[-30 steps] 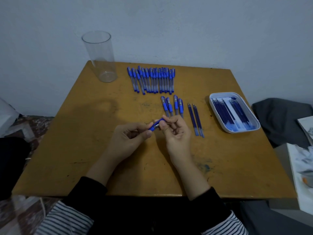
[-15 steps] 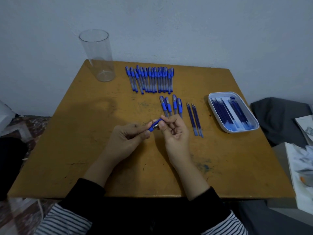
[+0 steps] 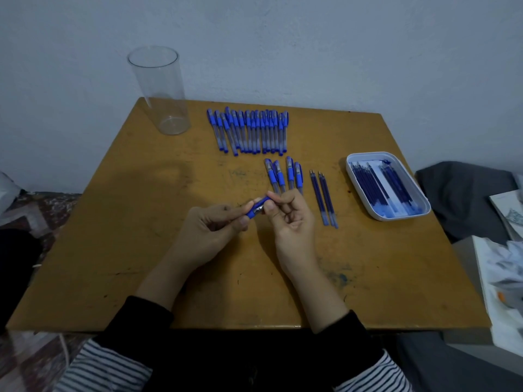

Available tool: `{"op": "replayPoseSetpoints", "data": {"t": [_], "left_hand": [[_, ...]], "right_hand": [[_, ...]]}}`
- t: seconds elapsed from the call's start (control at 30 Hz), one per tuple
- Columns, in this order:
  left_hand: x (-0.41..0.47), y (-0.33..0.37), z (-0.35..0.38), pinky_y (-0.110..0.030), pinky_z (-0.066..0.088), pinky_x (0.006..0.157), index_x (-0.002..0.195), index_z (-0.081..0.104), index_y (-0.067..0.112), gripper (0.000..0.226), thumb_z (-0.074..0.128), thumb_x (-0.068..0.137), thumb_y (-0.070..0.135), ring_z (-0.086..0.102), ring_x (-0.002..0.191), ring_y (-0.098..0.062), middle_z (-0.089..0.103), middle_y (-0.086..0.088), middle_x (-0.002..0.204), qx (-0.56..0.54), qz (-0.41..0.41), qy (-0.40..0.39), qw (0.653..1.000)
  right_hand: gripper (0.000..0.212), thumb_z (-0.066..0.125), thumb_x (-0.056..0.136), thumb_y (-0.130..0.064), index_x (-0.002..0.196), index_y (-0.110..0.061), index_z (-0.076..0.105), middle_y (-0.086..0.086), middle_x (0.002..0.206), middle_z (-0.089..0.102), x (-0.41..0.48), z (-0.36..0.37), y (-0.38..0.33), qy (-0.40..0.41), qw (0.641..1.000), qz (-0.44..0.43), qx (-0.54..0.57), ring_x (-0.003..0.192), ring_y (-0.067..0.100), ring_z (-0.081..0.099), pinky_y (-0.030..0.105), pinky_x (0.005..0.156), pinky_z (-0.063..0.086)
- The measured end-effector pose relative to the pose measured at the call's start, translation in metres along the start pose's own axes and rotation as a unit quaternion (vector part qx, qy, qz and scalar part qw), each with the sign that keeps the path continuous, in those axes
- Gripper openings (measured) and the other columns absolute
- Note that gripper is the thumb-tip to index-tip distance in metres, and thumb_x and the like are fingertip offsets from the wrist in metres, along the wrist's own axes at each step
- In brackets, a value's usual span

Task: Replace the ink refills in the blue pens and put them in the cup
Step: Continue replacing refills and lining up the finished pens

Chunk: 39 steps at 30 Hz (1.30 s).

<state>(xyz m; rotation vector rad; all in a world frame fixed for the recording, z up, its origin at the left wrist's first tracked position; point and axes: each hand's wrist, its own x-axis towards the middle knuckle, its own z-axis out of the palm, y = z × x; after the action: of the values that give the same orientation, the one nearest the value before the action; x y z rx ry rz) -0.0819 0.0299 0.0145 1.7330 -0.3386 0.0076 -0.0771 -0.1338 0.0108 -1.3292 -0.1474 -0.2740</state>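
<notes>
Left hand (image 3: pixel 210 232) and right hand (image 3: pixel 291 219) both pinch one blue pen (image 3: pixel 257 207) above table (image 3: pixel 113 250). Beyond: four pens (image 3: pixel 283 176), two loose refills (image 3: pixel 323 198), refill tray (image 3: pixel 386 185), pen row (image 3: pixel 249 131) untouched. Cup (image 3: pixel 160 89) far left, empty: early stage.

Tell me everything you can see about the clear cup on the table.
The clear cup is a tall, straight-sided cylinder, transparent, plastic or glass by its look. It stands upright, mouth up, on the far left corner of the wooden table, left of the row of blue pens and apart from them. No pens are in it. Only the table touches it.
</notes>
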Motion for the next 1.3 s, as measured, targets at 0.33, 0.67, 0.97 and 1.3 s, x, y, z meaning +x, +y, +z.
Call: {"op": "replayPoseSetpoints", "data": {"t": [0.33, 0.67, 0.97, 1.3], "left_hand": [[-0.001, -0.004, 0.006, -0.002, 0.040, 0.064, 0.131, 0.059, 0.012, 0.040, 0.063, 0.093, 0.000, 0.055, 0.060, 0.011, 0.070, 0.021, 0.074, -0.007, 0.006, 0.031, 0.999], [-0.004, -0.002, 0.007, -0.015, 0.050, 0.066, 0.125, 0.068, 0.012, 0.033, 0.066, 0.092, 0.009, 0.059, 0.067, -0.004, 0.077, 0.003, 0.092, -0.001, 0.040, 0.181, 0.983], [-0.003, -0.007, -0.013, -0.034, 0.055, 0.093, 0.124, 0.069, 0.020, 0.027, 0.065, 0.099, 0.015, 0.067, 0.110, -0.007, 0.069, 0.012, 0.119, 0.212, 0.129, 0.240, 0.938], [-0.009, -0.007, -0.010, -0.018, 0.049, 0.094, 0.117, 0.072, 0.023, 0.024, 0.066, 0.097, 0.011, 0.064, 0.108, 0.002, 0.067, 0.022, 0.115, 0.237, 0.095, 0.225, 0.940]], "right_hand": [[0.006, 0.063, 0.090, -0.005, 0.094, -0.009, 0.059, 0.008, 0.094, 0.073, 0.007, -0.002, -0.004, 0.051, 0.997, -0.002, 0.058, 0.091, 0.018, 0.069, 0.028, 0.083, 0.055], [0.012, 0.061, 0.095, -0.003, 0.095, -0.013, 0.066, 0.008, 0.096, 0.073, 0.009, -0.005, 0.003, 0.062, 0.996, 0.025, -0.065, 0.094, 0.022, 0.070, 0.033, 0.084, 0.058], [0.013, 0.069, 0.091, -0.012, 0.103, -0.017, 0.070, -0.011, 0.091, 0.068, 0.004, -0.003, 0.014, -0.020, 0.957, 0.010, -0.288, 0.088, 0.001, 0.065, 0.014, 0.077, 0.053], [0.017, 0.073, 0.088, -0.015, 0.104, -0.015, 0.075, -0.006, 0.094, 0.070, 0.005, 0.003, 0.016, -0.017, 0.911, -0.048, -0.410, 0.084, 0.000, 0.060, 0.006, 0.078, 0.047]]}}
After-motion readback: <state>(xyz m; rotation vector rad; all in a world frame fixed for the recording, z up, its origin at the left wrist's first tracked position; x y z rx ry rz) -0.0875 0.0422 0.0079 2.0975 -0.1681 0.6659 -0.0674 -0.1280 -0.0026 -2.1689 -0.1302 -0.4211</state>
